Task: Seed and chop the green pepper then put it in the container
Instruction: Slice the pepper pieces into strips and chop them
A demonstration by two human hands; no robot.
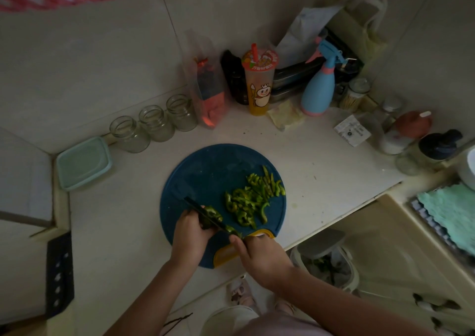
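The container (83,162) was set on the table, well left of the cutting board (205,171). On the board's near part, an uncut pepper piece (212,216) was pinned under the curled left hand (191,233), and the knife (192,205) was gripped by the right hand (259,254). Chopped strips (253,198) were heaped on the board's right half.

Print on the cup (259,86) is unreadable.

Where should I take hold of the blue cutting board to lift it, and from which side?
Probably the yellow handle at the near edge of the cutting board, coming from your side: the round board lies flat, and the chopped pepper sits toward its right.
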